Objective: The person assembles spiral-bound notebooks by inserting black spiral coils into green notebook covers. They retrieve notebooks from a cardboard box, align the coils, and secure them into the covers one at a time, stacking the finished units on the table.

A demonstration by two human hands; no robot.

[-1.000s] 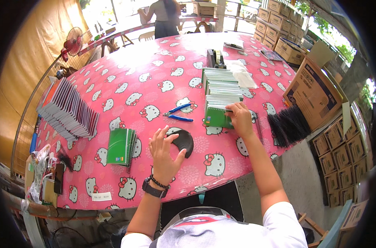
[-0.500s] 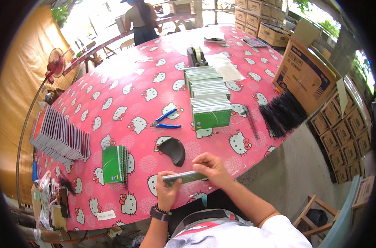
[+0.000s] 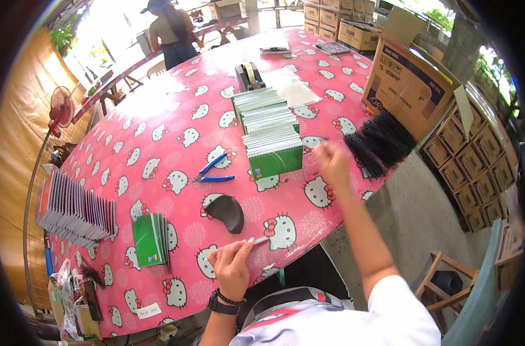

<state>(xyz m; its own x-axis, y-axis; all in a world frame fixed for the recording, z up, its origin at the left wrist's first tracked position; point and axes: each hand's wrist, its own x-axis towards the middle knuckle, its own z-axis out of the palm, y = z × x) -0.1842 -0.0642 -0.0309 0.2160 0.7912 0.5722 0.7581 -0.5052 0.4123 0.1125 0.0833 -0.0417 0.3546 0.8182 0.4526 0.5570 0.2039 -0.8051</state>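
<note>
My left hand (image 3: 230, 266) is closed around a thin notebook (image 3: 261, 240), seen nearly edge-on at the near side of the table and mostly hidden by the fingers. My right hand (image 3: 332, 164) is reached out over the table, blurred by motion, between the row of green notebooks (image 3: 277, 160) and a heap of black spiral coils (image 3: 383, 144). Whether it holds anything does not show. A black curved pad (image 3: 226, 213) lies just beyond my left hand. Farther off are blue-handled cutting pliers (image 3: 215, 171) with their handles spread.
To the left stand a small stack of green spiral notebooks (image 3: 151, 239) and a longer row of bound notebooks (image 3: 78, 207). A tape dispenser (image 3: 250, 76) sits behind the green row. A large open carton (image 3: 409, 95) is at the right edge; a person (image 3: 171, 34) stands far back.
My right hand has left the notebook and swung outward, away from me, toward the coils. My left hand keeps the notebook, now turned nearly edge-on. The whole view has shifted slightly.
</note>
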